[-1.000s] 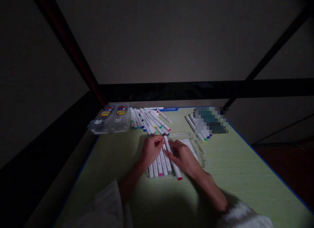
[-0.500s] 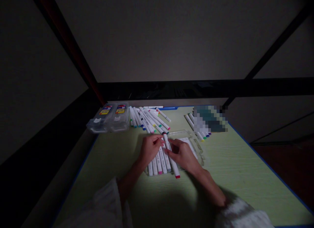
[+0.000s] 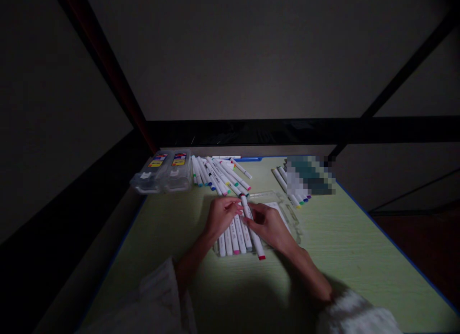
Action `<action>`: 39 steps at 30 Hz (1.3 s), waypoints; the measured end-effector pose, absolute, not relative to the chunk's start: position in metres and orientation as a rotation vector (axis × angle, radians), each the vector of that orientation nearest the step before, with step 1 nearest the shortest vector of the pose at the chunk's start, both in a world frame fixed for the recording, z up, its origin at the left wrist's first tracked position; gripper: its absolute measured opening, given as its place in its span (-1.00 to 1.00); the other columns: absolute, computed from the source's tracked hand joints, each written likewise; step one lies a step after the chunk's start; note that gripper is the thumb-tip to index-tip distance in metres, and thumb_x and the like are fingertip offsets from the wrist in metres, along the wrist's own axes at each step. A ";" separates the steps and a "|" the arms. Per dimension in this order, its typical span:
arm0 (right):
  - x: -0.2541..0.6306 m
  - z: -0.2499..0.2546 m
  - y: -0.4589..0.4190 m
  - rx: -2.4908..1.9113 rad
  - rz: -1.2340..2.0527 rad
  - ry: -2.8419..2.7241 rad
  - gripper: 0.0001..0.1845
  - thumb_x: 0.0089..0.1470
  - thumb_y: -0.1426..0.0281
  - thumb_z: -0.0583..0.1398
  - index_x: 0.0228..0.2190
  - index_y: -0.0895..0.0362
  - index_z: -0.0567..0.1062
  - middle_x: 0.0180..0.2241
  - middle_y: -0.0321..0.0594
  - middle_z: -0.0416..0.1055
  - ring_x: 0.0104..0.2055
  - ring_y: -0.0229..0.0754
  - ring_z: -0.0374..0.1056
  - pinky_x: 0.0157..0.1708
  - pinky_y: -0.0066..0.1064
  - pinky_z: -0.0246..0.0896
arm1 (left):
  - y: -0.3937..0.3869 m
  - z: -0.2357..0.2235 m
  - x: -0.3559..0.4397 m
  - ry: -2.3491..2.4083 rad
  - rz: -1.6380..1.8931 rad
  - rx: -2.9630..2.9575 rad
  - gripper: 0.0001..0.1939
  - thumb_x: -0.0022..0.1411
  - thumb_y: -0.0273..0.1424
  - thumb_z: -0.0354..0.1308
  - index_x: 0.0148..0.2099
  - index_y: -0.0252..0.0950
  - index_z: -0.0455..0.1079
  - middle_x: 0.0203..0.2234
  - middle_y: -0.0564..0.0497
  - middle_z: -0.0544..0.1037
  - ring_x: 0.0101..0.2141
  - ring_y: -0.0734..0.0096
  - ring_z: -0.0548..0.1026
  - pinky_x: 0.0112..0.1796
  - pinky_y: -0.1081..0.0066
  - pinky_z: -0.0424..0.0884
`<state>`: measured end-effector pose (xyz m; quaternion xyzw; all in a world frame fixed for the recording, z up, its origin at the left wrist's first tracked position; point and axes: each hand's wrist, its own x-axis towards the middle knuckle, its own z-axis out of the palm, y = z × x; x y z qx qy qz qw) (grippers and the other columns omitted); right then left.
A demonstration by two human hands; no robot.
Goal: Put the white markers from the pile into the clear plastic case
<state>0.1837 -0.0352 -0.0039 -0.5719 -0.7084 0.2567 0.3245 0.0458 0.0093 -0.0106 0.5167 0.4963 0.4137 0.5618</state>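
Note:
A white marker [image 3: 255,236] with a red end is held at a slant over a clear plastic case [image 3: 295,224]. My right hand [image 3: 269,224] grips its upper part between thumb and fingers. Closed in a pinch, my left hand [image 3: 223,216] has its fingertips against the same marker near its top end. Below my hands, several white markers [image 3: 229,243] lie side by side in the case, one with a pink end. Their upper ends are hidden by my left hand. A white paper insert [image 3: 276,208] shows in the case behind my right hand.
Two closed clear cases [image 3: 176,173] with coloured labels stand at the back left. Beside them lies a loose heap of markers [image 3: 219,173]. More markers [image 3: 287,188] lie at the back right, next to a pixelated dark green item [image 3: 312,173]. The table [image 3: 345,257] has a blue edge.
The whole view has shifted slightly. My hands keep nearly the same hold on the red-ended marker, and the other markers stay in place.

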 end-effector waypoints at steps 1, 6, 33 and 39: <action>0.184 -0.004 -0.035 -1.497 0.677 -1.852 -0.64 -0.06 0.35 0.13 -0.20 0.23 0.45 -0.59 -0.32 0.27 -0.58 -0.34 0.10 -0.59 -0.51 -0.02 | 0.009 -0.009 0.046 1.167 0.974 1.214 -0.82 0.02 -0.63 0.00 -0.35 -0.43 0.42 -0.58 0.00 0.56 -0.56 0.50 0.50 -0.51 0.55 0.43; 0.184 -0.002 -0.034 -1.477 0.695 -1.832 -0.72 -0.08 0.34 0.13 -0.31 0.23 0.48 -0.60 -0.33 0.26 -0.58 -0.34 0.09 -0.58 -0.51 -0.02 | 0.008 -0.003 0.046 1.163 0.952 1.209 -0.82 0.03 -0.61 -0.01 -0.37 -0.42 0.42 -0.58 0.00 0.56 -0.56 0.51 0.50 -0.51 0.55 0.42; 0.188 0.003 -0.030 -1.448 0.720 -1.927 -0.58 0.02 0.24 0.07 -0.17 0.28 0.41 -0.59 -0.32 0.24 -0.56 -0.32 0.08 -0.56 -0.51 -0.03 | 0.009 -0.009 0.048 1.146 1.002 1.260 -0.80 -0.03 -0.68 0.04 -0.34 -0.44 0.43 -0.41 -0.10 0.57 -0.39 0.39 0.53 -0.40 0.49 0.47; 0.185 0.001 -0.030 -1.523 0.813 -1.866 -0.49 0.01 0.22 0.08 -0.09 0.34 0.37 -0.68 -0.40 0.14 -0.63 -0.36 0.01 -0.62 -0.53 -0.10 | 0.009 -0.013 0.048 1.147 1.009 1.286 -0.81 -0.03 -0.67 0.07 -0.33 -0.44 0.43 -0.39 -0.12 0.57 -0.39 0.38 0.53 -0.38 0.48 0.47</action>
